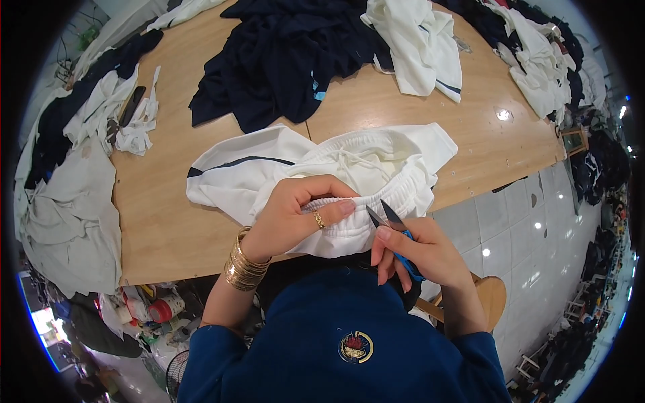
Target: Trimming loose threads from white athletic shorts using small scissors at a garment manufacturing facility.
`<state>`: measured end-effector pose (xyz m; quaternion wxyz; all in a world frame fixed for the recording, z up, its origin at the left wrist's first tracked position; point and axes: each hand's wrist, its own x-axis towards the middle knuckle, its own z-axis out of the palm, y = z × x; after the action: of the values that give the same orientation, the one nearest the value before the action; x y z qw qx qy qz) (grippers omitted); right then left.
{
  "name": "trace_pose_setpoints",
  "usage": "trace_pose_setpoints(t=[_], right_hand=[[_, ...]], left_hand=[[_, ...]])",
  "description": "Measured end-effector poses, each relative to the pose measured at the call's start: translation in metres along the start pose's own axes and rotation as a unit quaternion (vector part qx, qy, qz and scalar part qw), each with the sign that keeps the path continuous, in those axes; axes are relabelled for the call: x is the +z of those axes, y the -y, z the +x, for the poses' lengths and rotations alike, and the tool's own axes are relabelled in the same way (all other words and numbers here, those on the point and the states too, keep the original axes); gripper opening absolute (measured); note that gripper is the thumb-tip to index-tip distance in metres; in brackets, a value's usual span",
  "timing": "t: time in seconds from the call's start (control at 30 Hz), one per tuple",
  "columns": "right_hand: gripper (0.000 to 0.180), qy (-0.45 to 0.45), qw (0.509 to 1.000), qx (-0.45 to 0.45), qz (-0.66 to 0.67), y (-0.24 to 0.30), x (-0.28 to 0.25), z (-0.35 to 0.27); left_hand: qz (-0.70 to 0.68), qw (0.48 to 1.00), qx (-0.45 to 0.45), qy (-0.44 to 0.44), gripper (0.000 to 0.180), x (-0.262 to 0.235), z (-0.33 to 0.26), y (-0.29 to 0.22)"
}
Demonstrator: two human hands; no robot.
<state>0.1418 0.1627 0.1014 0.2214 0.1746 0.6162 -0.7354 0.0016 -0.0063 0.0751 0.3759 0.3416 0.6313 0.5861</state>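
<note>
A white garment with a gathered elastic waistband [396,195] and a dark stripe lies at the table's near edge, its waist opening facing up. My left hand [295,211] pinches the near part of that waistband between thumb and fingers; a ring and several gold bangles are on this hand and wrist. In my right hand [426,252] are small scissors [396,228] with blue handles. Their blades are parted and point up toward the waistband, close to my left thumb. Whether the blades touch the cloth I cannot tell.
Dark navy cloth [275,60] is heaped at the table's far side, beside another white garment [420,50]. More white and navy pieces [84,181] hang over the left edge, near a dark, long object [132,106]. A wooden stool [490,302] stands at lower right.
</note>
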Motion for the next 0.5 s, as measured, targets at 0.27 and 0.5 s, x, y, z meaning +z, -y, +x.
trace_pose_setpoints(t=[0.27, 0.5], right_hand=[[0.026, -0.115, 0.972, -0.153, -0.138, -0.01, 0.01, 0.003], [0.018, -0.34, 0.842, -0.341, -0.243, -0.013, 0.019, 0.013]], left_hand=[[-0.063, 0.998, -0.01, 0.002, 0.014, 0.0, 0.001, 0.008], [-0.16, 0.986, -0.03, 0.019, 0.012, 0.004, 0.0, 0.01]])
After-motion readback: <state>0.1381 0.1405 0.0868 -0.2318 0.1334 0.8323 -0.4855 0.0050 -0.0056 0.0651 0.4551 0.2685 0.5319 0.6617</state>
